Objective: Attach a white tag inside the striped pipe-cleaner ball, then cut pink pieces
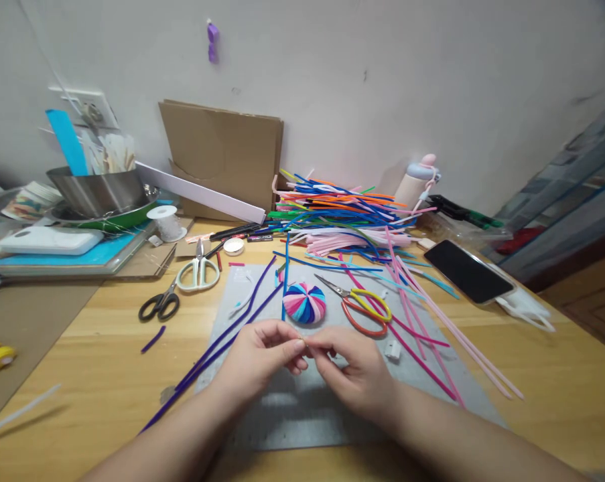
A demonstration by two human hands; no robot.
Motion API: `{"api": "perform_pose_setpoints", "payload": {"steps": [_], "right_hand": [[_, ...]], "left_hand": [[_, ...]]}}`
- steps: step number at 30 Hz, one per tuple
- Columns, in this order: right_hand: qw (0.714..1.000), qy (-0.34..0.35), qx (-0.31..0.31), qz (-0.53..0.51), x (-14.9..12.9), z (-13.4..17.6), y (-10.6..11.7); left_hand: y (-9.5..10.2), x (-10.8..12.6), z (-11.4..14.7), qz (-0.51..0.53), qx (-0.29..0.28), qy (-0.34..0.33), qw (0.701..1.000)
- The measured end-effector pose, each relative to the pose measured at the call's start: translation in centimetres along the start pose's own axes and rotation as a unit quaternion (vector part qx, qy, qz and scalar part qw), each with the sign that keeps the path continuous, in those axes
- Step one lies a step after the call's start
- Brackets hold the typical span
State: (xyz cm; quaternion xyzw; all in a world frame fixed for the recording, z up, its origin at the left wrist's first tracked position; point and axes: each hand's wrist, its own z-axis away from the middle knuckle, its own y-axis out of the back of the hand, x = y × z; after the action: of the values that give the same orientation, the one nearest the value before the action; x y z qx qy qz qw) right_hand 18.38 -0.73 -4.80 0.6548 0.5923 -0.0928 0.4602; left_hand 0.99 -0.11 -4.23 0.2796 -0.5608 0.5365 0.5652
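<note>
Both left hand (266,351) and right hand (355,365) pinch thumb to forefinger over the gray mat (282,428), anything between too small to tell. Beyond sits the pink-and-blue striped ball (305,304), left of yellow-and-orange-handled scissors (349,294); farther lie heaped pipe cleaners (350,217).

- Here we have two hands: left hand (269,351), right hand (357,368)!
- Three scissors on show: red-and-yellow pair (346,292), white pair (202,271), black pair (170,290)!
- Just one striped ball (305,308)!
- One phone (467,271), one bottle (413,187), one spool (167,227)!
- And those heaped stems (342,217)? Too many to count!
</note>
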Motion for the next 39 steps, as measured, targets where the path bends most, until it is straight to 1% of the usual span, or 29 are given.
{"api": "perform_pose_setpoints", "payload": {"steps": [5, 9, 11, 13, 16, 18, 21, 23, 27, 29, 31, 33, 35, 38, 39], "right_hand": [[1.000, -0.024, -0.004, -0.017, 0.0, 0.0, 0.0], [0.998, -0.035, -0.028, -0.037, 0.0, 0.0, 0.1], [0.996, -0.056, -0.041, -0.060, 0.0, 0.0, 0.0], [0.988, -0.097, -0.046, -0.109, 0.2, 0.1, -0.2], [0.968, -0.163, -0.045, -0.184, 0.3, 0.4, -0.5], [0.960, -0.180, -0.055, -0.206, 0.2, 0.5, -0.5], [0.952, -0.187, -0.071, -0.233, 0.0, 0.4, -0.3], [0.937, -0.206, -0.076, -0.271, 0.1, 0.2, -0.2], [0.881, -0.265, -0.048, -0.389, 0.6, -0.3, -0.4], [0.861, -0.296, -0.041, -0.411, 0.8, -0.6, -0.5], [0.852, -0.320, -0.063, -0.411, 0.8, -0.7, -0.7], [0.844, -0.327, -0.090, -0.416, 0.6, -0.8, -0.8], [0.846, -0.320, -0.095, -0.417, 0.3, -0.9, -0.8], [0.867, -0.303, -0.083, -0.386, -0.1, -0.9, -0.7], [0.869, -0.303, -0.085, -0.382, -0.1, -0.9, -0.7]], "left_hand": [[-0.2, 0.0, 0.0, 0.005, 0.014, 0.005, 1.000], [-0.2, 0.0, 0.0, 0.009, 0.030, 0.011, 0.999], [-0.1, -0.2, -0.1, 0.009, 0.025, 0.012, 1.000], [0.0, -0.4, -0.2, 0.012, 0.015, 0.013, 1.000], [0.0, -0.7, -0.3, 0.021, 0.002, 0.018, 1.000], [0.0, -0.8, -0.4, 0.026, -0.006, 0.024, 0.999], [0.0, -0.7, -0.3, 0.031, -0.017, 0.035, 0.999], [0.0, -0.7, -0.2, 0.036, -0.022, 0.046, 0.998], [0.0, -0.3, -0.1, 0.063, -0.038, 0.051, 0.996], [0.0, -0.1, -0.1, 0.070, -0.031, 0.043, 0.996], [-0.1, 0.0, 0.0, 0.065, -0.018, 0.034, 0.997], [-0.1, 0.0, -0.1, 0.057, -0.019, 0.024, 0.998], [0.0, -0.1, -0.1, 0.051, -0.028, 0.014, 0.998], [0.1, -0.3, -0.2, 0.040, -0.035, 0.000, 0.999], [0.1, -0.4, -0.2, 0.032, -0.038, -0.006, 0.999]]}}
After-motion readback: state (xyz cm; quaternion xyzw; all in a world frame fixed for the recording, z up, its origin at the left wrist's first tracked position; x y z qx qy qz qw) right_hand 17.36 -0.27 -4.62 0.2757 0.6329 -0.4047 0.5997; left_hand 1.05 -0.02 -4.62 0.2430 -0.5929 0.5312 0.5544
